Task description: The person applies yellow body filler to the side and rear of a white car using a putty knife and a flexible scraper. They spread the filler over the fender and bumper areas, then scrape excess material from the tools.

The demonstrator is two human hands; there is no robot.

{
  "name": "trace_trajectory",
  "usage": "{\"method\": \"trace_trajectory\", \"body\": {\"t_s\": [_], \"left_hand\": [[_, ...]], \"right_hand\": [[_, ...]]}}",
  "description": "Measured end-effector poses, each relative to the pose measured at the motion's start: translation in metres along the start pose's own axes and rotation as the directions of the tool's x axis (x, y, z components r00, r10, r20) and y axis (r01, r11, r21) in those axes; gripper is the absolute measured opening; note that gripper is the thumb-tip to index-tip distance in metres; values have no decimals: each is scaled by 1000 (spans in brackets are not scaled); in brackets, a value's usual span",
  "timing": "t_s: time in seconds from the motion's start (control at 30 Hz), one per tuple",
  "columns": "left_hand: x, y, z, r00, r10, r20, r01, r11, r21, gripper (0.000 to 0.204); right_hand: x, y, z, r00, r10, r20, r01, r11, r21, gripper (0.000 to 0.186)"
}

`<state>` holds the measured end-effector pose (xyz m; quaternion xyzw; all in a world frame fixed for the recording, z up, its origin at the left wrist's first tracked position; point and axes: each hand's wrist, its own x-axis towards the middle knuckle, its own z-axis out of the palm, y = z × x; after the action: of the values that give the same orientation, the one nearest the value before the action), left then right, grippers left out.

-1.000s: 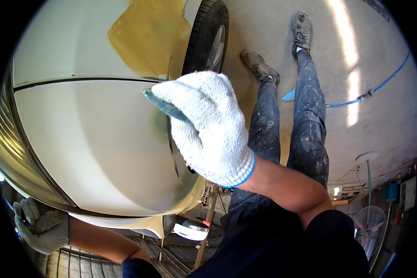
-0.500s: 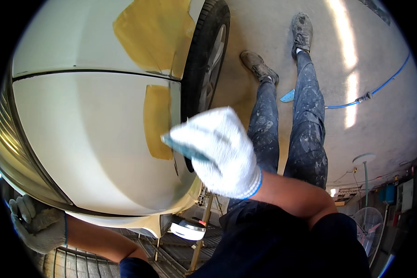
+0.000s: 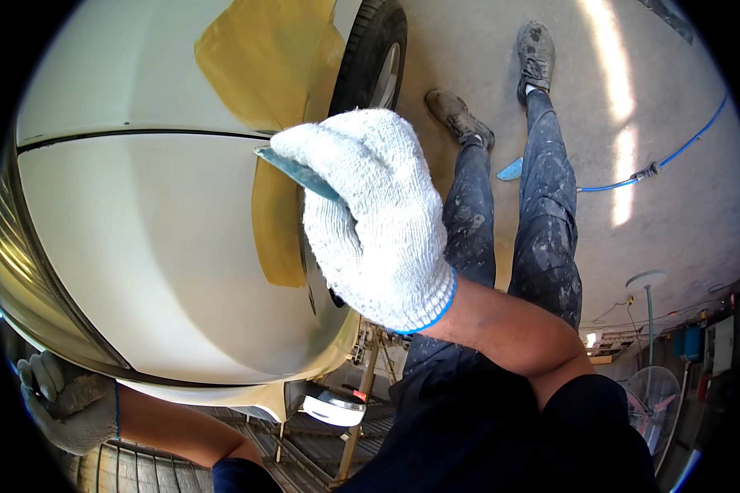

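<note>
My right hand (image 3: 378,222), in a white knitted glove with a blue cuff edge, is closed on a thin teal sheet that looks like sandpaper (image 3: 300,174). The sheet's tip points left, close to the seam between two pale car body panels. Below that tip a tan filler patch (image 3: 275,230) runs along the nearer panel (image 3: 140,255); my glove hides part of its right side. A larger tan patch (image 3: 263,66) covers the farther panel beside the wheel. My left hand (image 3: 70,403), also gloved and dusty, is at the lower left by the car, fingers loosely bent and apart, holding nothing visible.
The car's tire (image 3: 370,57) stands right of the panels. On the concrete floor lie a blue sanding disc piece (image 3: 511,169) and a blue air hose (image 3: 682,152). A fan (image 3: 654,398) stands lower right. A white and black part (image 3: 333,407) sits by the car's lower corner.
My right hand has moved up and slightly left with the teal sheet, from beside the smaller tan patch to near the panel seam. My left hand has barely moved.
</note>
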<state>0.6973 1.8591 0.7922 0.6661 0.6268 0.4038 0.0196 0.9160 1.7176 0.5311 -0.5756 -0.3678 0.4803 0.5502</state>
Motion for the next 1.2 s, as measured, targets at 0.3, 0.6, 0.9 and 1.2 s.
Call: {"method": "trace_trajectory", "body": {"t_s": [0.3, 0.6, 0.9, 1.2], "left_hand": [[8, -6, -3, 989, 74, 127, -72, 997, -27, 35], [-5, -2, 5, 995, 78, -64, -75, 996, 48, 36], [24, -1, -29, 932, -211, 294, 272, 944, -187, 37], [9, -10, -15, 981, 117, 153, -131, 988, 87, 37]], "right_hand": [[-48, -15, 4, 981, -95, 167, 100, 995, -25, 40], [-47, 13, -22, 986, 132, 106, -146, 980, 137, 25], [-22, 29, -5, 977, 212, -21, -199, 946, 257, 25], [-26, 32, 1, 990, 138, 15, -138, 959, 249, 31]]}}
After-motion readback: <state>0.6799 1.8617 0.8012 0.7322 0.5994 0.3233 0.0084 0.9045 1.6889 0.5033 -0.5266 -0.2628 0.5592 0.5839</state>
